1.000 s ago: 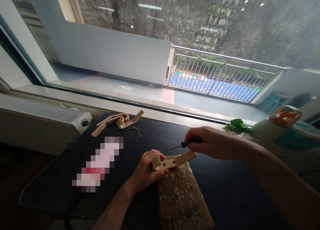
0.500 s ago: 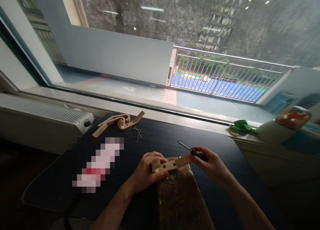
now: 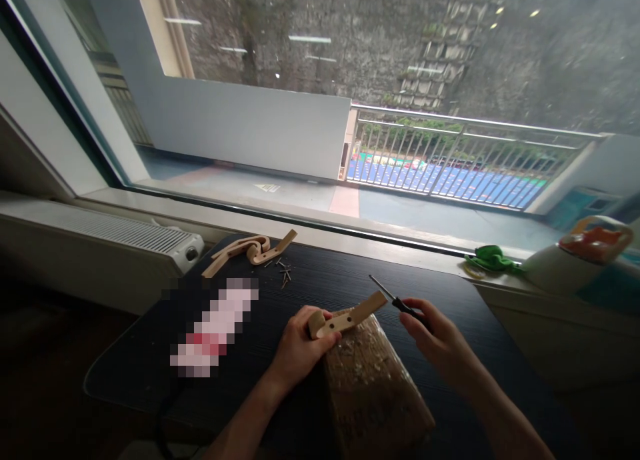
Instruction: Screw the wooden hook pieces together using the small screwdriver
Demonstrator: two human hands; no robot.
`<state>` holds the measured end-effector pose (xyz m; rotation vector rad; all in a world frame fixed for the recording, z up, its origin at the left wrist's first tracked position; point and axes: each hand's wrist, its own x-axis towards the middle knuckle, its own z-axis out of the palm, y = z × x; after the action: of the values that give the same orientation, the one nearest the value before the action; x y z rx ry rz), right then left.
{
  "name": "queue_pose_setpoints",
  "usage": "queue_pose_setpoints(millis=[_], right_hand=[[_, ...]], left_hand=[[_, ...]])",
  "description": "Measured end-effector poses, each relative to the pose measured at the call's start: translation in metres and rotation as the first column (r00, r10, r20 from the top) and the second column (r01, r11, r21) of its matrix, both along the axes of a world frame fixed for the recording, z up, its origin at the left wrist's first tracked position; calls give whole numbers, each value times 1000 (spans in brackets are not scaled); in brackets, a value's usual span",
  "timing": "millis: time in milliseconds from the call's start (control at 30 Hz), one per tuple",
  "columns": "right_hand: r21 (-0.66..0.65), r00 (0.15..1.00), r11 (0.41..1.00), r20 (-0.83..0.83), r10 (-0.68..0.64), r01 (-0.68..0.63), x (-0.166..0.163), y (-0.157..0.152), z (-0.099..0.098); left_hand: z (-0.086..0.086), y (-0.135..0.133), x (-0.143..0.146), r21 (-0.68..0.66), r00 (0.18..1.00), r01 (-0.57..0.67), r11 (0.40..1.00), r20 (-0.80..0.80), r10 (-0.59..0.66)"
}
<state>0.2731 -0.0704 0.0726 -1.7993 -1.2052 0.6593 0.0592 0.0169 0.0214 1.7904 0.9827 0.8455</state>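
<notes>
My left hand (image 3: 306, 345) is closed around the curled end of a curved wooden piece (image 3: 345, 321) with dark holes in it. The piece sits at the far end of a brown taped cardboard box (image 3: 377, 387), its straight end tilted up to the right. In my right hand (image 3: 435, 327) is a screwdriver (image 3: 400, 305) with a dark handle, its metal shaft pointing up and left. The screwdriver is apart from the wooden piece. More curved wooden pieces (image 3: 270, 252) lie at the far left of the table, with several loose screws (image 3: 285, 273) beside them.
The dark table (image 3: 420, 277) stands against a window sill. On its left lies a pixelated pinkish thing (image 3: 220, 327). A white radiator (image 3: 150, 237) is at the left. A green cloth (image 3: 493, 259) and a white container with an orange top (image 3: 560, 263) are on the sill.
My right hand has drawn away from the straight end of the wooden piece, taking the screwdriver with it. My left hand keeps its hold. The whole view has shifted slightly.
</notes>
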Motion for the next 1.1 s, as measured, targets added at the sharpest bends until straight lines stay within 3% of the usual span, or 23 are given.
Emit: queue_pose_setpoints(millis=[33,67,133,167,233,267,333,433,500,567,633,800,900,1000,1100], right_hand=[[25,1000,1000,-2,-10,10,-4,-7,-1],[58,1000,998,7,-24,24,-8,-14,-3],[88,998,996,46,-38,34,-18,-27,-12],[91,995,995,85,-60,52,-23,-31,-19],[107,978,989,173,-117,99,-31,-38,-34],[110,968,987,209,-141,120,-34,-40,-42],[137,938,977,284,-199,166,-37,-42,-56],[210,904,964,360,-232,164,-39,-43,-68],[255,901,957,370,-226,136,-39,-41,-69],[276,906,955,369,-209,108,-38,-36,-66],[283,907,956,377,-186,79,-37,-29,-62],[326,902,943,424,-84,-65,-33,8,-55],[301,911,948,411,-27,-107,-36,39,-49],[244,937,961,346,41,-132,-46,66,-44],[228,937,956,334,100,-183,-55,87,-43]], left_hand=[[1,-11,0,-22,995,-103,994,4,103],[4,-23,-2,-30,994,-111,993,2,111],[11,-48,-11,-87,1000,4,996,-6,-4],[16,-58,-18,-149,992,124,981,-18,-128],[26,-67,-29,-267,961,251,931,-49,-273],[29,-66,-33,-295,951,272,916,-65,-303],[32,-54,-30,-254,968,221,942,-62,-244],[26,-26,-5,-208,974,223,952,78,-211],[18,-11,18,-234,930,347,908,214,-300],[12,-3,37,-301,850,498,813,353,-391],[10,0,45,-362,845,519,774,357,-399],[18,4,20,-337,922,377,863,227,-314],[21,4,-10,-148,952,291,945,142,-271],[18,2,-31,-23,957,262,965,136,-257],[8,2,-39,4,955,253,967,161,-251]])
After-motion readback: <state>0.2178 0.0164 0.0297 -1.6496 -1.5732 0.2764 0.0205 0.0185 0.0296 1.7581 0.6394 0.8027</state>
